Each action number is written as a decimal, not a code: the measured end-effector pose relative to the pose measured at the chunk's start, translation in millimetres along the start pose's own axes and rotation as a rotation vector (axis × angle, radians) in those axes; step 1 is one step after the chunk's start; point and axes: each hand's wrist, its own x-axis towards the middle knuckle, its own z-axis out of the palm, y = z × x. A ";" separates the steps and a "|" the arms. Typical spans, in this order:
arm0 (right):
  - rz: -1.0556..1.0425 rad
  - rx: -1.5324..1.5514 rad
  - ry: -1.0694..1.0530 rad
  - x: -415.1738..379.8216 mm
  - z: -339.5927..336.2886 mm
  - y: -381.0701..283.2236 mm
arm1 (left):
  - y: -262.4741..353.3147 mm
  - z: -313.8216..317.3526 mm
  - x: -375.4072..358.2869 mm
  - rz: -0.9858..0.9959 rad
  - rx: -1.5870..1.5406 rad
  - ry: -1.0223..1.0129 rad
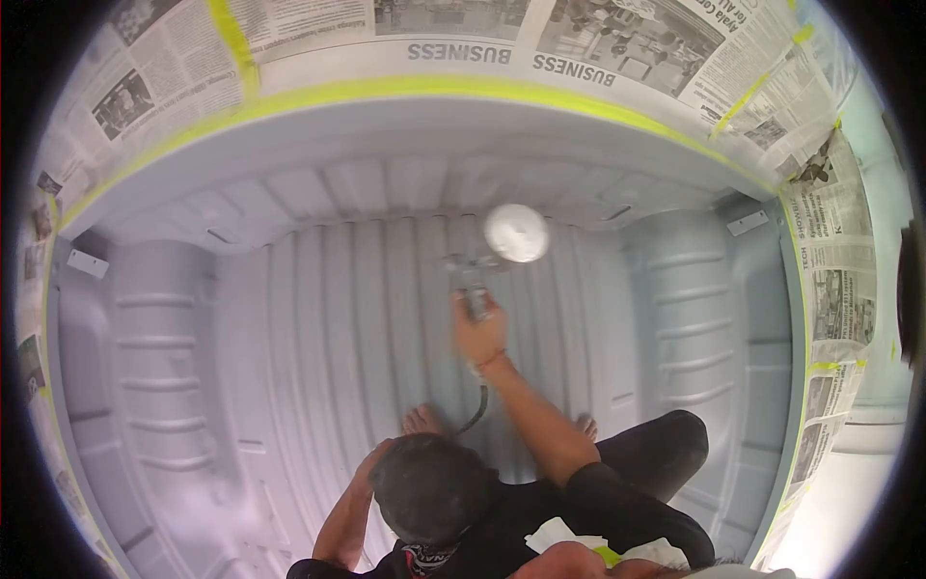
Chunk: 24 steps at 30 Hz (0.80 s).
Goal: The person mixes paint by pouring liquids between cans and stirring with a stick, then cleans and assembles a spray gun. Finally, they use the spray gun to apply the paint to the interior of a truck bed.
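My right hand point(479, 333), blurred by motion, is wrapped round the handle of a spray gun point(473, 275). A round white-topped cup point(516, 234) sits at the gun's upper right. From the handle a dark hose point(473, 415) runs down toward my feet. The gun is over the ribbed grey floor point(338, 318) of a pickup truck bed, near its far wall. Beside a dark rounded shape point(434, 487), seemingly my bent knee, is my left hand point(379, 457). Its fingers are mostly hidden, and I see nothing held in it.
Newspaper point(318, 43) covers the surfaces beyond the bed's rim, edged with yellow-green masking tape point(434, 87). Ridged wheel wells rise on the left point(159, 357) and right point(690, 318). A bare foot point(422, 420) rests on the floor near the hose.
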 end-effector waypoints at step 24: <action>-0.163 0.100 0.090 -12.3 2.5 -25.2 | 32.8 5.3 77.5 0.192 -0.483 -0.044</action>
